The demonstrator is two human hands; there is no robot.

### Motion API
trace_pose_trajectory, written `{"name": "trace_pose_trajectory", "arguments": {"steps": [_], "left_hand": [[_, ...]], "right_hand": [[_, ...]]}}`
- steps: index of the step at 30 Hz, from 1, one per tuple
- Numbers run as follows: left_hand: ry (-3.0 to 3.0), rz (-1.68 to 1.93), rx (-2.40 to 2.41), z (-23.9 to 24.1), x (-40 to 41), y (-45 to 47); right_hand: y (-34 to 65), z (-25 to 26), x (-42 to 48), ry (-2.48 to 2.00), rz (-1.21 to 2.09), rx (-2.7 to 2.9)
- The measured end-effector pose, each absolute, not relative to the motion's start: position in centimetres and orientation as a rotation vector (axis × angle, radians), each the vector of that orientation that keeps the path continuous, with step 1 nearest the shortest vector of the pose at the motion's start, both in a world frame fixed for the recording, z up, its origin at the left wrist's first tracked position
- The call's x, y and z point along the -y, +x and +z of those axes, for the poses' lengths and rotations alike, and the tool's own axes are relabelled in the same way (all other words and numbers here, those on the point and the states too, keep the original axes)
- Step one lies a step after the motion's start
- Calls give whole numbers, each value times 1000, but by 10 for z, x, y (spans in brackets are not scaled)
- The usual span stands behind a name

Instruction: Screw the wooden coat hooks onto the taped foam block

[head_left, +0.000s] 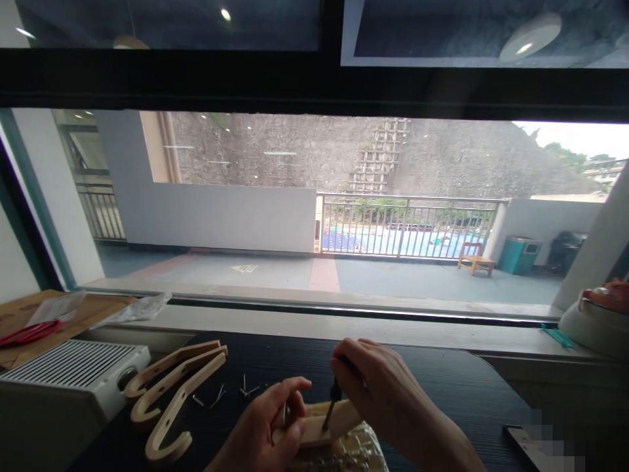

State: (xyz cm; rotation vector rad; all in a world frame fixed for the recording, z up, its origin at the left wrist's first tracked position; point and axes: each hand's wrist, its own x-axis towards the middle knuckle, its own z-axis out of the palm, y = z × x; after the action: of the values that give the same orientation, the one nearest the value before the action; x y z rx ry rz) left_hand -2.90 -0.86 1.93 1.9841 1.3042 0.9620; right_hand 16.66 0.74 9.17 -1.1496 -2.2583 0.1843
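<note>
My right hand [376,377] is closed around the dark handle of a screwdriver [330,414]. Its metal shaft slants down to a pale wooden piece [314,429], probably a hook like the others. My left hand [278,419] grips the near-left end of that piece, index finger raised; a thin metal bit shows between its fingers, too small to name. Beneath the wood lies a clear plastic bag [361,446] with small metal parts. Left of my hands, several curved wooden hooks [170,426] lie side by side, and loose screws [219,395] are scattered beside them.
The black table [437,393] stands against a window sill [275,326]. At left are a white slatted box [73,373], cardboard [105,308] and a red-handled tool [34,333]. A phone-like object [523,446] lies near right; a white pot [597,324] stands at far right.
</note>
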Motion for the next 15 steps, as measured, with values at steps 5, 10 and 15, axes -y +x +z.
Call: {"name": "trace_pose_trajectory", "arguments": {"steps": [5,10,15], "left_hand": [[1958,928,-1286,14,6,-30],[1952,886,-1303,9,6,-33],[1935,900,-1263,10,4,-34]], "right_hand": [[167,93,-6,-1152,175,2270],[167,92,-6,-1147,168,2266],[168,92,-5,-1149,174,2258]]}}
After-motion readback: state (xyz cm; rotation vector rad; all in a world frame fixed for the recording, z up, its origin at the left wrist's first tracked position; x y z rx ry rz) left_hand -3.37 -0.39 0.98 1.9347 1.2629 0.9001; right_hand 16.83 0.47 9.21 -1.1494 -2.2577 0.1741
